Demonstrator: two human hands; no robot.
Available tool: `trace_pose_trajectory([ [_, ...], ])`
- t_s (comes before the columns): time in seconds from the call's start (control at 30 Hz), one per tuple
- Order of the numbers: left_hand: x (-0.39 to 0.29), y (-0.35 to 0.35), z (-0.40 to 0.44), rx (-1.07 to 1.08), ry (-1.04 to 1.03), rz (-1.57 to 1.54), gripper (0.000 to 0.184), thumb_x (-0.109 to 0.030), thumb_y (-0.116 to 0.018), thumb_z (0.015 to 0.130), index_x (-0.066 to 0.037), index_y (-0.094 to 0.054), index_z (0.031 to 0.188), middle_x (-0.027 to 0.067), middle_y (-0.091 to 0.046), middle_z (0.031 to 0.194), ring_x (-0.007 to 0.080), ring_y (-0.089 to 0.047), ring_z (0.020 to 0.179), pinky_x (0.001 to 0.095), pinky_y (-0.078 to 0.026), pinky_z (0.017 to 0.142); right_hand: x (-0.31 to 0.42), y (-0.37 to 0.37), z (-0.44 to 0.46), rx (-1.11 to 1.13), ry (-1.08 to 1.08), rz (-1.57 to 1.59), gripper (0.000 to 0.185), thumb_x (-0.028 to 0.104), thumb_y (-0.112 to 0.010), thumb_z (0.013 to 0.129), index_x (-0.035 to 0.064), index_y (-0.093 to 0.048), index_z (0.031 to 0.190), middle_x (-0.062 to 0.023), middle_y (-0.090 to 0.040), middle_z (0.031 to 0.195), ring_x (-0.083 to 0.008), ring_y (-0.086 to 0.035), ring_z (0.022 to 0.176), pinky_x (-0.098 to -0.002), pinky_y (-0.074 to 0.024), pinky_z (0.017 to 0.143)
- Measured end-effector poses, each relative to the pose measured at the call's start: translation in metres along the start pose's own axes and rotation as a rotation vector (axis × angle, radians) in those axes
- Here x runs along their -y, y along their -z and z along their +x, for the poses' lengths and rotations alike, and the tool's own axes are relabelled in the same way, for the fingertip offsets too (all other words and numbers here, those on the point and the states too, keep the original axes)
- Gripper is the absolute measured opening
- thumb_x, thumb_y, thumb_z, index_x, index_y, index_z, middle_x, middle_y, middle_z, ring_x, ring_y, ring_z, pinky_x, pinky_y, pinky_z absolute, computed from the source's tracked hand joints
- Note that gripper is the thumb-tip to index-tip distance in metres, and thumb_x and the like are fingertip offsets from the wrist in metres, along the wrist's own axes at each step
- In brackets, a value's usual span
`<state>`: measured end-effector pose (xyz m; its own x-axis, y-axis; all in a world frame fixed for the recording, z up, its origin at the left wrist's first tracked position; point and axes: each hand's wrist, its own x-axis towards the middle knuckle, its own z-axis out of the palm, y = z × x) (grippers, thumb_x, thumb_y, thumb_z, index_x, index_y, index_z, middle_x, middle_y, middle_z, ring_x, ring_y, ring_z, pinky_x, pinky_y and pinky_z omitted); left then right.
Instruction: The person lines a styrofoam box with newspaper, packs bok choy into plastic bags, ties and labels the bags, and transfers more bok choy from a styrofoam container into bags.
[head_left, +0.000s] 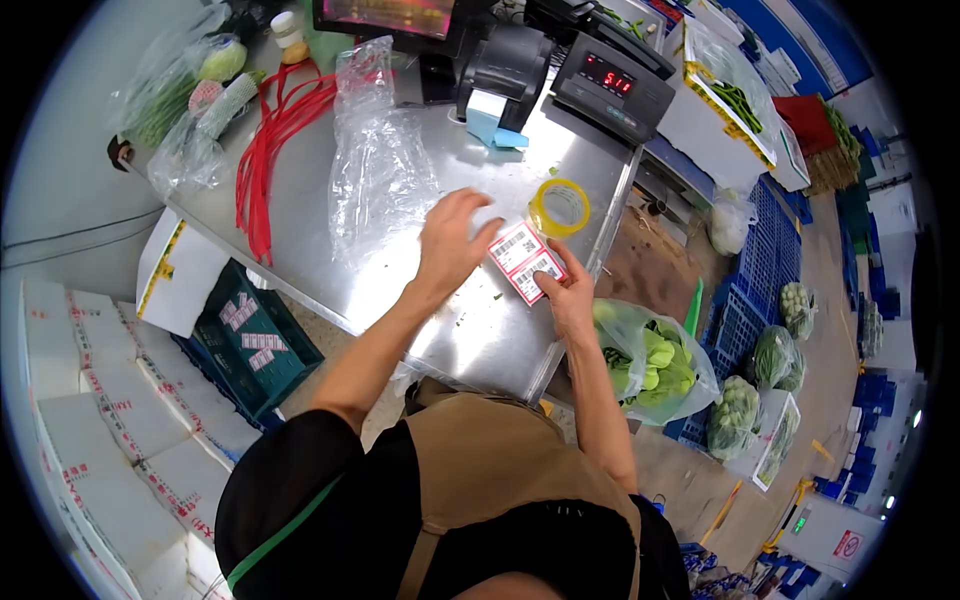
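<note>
In my right hand [568,295] is a small stack of red-bordered barcode labels [517,250], with the thumb on top at the lower corner. My left hand [455,238] is just left of the labels over the metal table. Its fingers are bent and apart from the thumb, and nothing shows between them. A roll of yellow tape [560,208] lies right behind the labels. Farther back stands a black label printer [506,72] with a blue strip [490,128] hanging from its front.
Clear plastic bags [375,165] and red straps [262,160] lie on the metal table [375,290]. A scale display [612,85] stands at the back. Bagged leafy greens [660,365] are at the right, and a green crate [255,340] is below left.
</note>
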<state>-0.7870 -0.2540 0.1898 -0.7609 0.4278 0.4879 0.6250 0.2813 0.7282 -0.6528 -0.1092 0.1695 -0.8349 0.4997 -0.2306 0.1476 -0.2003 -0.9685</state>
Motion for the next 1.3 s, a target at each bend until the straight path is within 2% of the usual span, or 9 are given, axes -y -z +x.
trace_pose_trajectory([
  [0.03, -0.006, 0.003, -0.012, -0.111, 0.151, -0.006, 0.035, -0.025, -0.067, 0.079, 0.003, -0.061, 0.098, 0.0153, -0.062, 0.086, 0.0274, -0.061, 0.083, 0.0348, -0.047, 0.074, -0.001, 0.001, -0.003, -0.085, 0.004, 0.03, 0.05, -0.005, -0.06, 0.076, -0.0018, -0.05, 0.125, -0.0069, -0.063, 0.096, -0.0095, -0.058, 0.078, -0.0226, -0.0469, 0.069],
  [0.07, -0.008, 0.007, -0.024, 0.043, 0.38, -0.008, 0.043, -0.033, -0.068, 0.08, 0.003, -0.061, 0.102, 0.0124, -0.064, 0.087, 0.023, -0.061, 0.082, 0.035, -0.048, 0.074, 0.0, 0.001, -0.008, -0.097, 0.024, 0.049, 0.045, -0.005, -0.06, 0.077, -0.0034, -0.053, 0.121, -0.0071, -0.063, 0.098, -0.0104, -0.059, 0.082, -0.0224, -0.0469, 0.072],
  [0.2, -0.004, -0.014, -0.047, 0.467, 1.151, -1.033, 0.04, -0.033, -0.06, 0.089, 0.002, -0.059, 0.107, 0.0109, -0.065, 0.096, 0.019, -0.064, 0.084, 0.0347, -0.052, 0.076, -0.006, -0.006, -0.025, -0.077, 0.095, 0.016, 0.043, -0.005, -0.061, 0.078, -0.0031, -0.054, 0.12, -0.0073, -0.062, 0.103, -0.0123, -0.058, 0.09, -0.0231, -0.0462, 0.079],
  [0.57, -0.01, -0.033, -0.039, 0.582, 1.101, -1.111, 0.036, -0.022, -0.057, 0.09, 0.008, -0.055, 0.11, 0.0149, -0.064, 0.1, 0.0202, -0.064, 0.088, 0.035, -0.052, 0.081, -0.001, 0.028, -0.04, 0.001, 0.17, -0.264, 0.027, -0.004, -0.062, 0.078, -0.0021, -0.063, 0.105, -0.0077, -0.068, 0.089, -0.0108, -0.062, 0.079, -0.0239, -0.0487, 0.071],
  [0.8, -0.024, -0.04, -0.044, 0.6, 1.146, -1.026, 0.033, -0.019, -0.059, 0.089, 0.008, -0.057, 0.108, 0.0146, -0.064, 0.098, 0.0206, -0.064, 0.087, 0.0347, -0.053, 0.079, 0.012, 0.021, -0.069, -0.162, 0.693, -0.648, 0.012, -0.003, -0.067, 0.073, 0.0013, -0.065, 0.084, -0.0123, -0.065, 0.081, -0.027, -0.062, 0.073, -0.0325, -0.0493, 0.066],
  [1.03, -0.014, -0.06, -0.054, 0.357, 1.101, -0.918, 0.032, -0.022, -0.059, 0.088, 0.005, -0.06, 0.104, 0.0115, -0.065, 0.092, 0.0182, -0.063, 0.08, 0.0317, -0.054, 0.07, 0.039, 0.031, -0.083, -0.32, 0.752, -0.485, 0.008, -0.002, -0.065, 0.076, -0.0001, -0.063, 0.083, -0.0147, -0.06, 0.101, -0.0239, -0.058, 0.095, -0.0325, -0.0465, 0.081],
  [1.13, 0.051, -0.058, -0.065, 0.212, 0.951, -0.535, 0.03, -0.022, -0.059, 0.087, 0.007, -0.062, 0.09, 0.01, -0.063, 0.074, 0.0148, -0.058, 0.057, 0.0289, -0.046, 0.047, 0.073, 0.084, -0.072, -0.409, 0.522, 0.146, 0.009, -0.001, -0.063, 0.079, -0.0021, -0.062, 0.089, -0.0057, -0.062, 0.093, -0.0098, -0.056, 0.085, -0.0249, -0.0458, 0.074],
  [1.23, 0.074, -0.026, -0.068, 0.276, 0.746, 0.068, 0.034, -0.027, -0.065, 0.082, 0.006, -0.062, 0.092, 0.0111, -0.064, 0.073, 0.0178, -0.058, 0.058, 0.0324, -0.046, 0.05, 0.094, 0.188, -0.038, -0.537, 0.351, -0.162, 0.01, 0.002, -0.064, 0.078, -0.0023, -0.063, 0.087, -0.0046, -0.063, 0.082, -0.0092, -0.056, 0.074, -0.0226, -0.0449, 0.068],
  [1.3, 0.069, -0.018, -0.072, 0.019, 0.301, 0.727, 0.034, -0.028, -0.065, 0.082, 0.005, -0.062, 0.093, 0.0141, -0.065, 0.075, 0.0214, -0.061, 0.063, 0.0334, -0.048, 0.056, 0.069, 0.262, 0.0, -0.521, 0.279, -0.14, 0.013, 0.001, -0.065, 0.076, -0.0032, -0.064, 0.087, -0.0053, -0.063, 0.082, -0.0105, -0.056, 0.072, -0.0224, -0.0429, 0.064],
])
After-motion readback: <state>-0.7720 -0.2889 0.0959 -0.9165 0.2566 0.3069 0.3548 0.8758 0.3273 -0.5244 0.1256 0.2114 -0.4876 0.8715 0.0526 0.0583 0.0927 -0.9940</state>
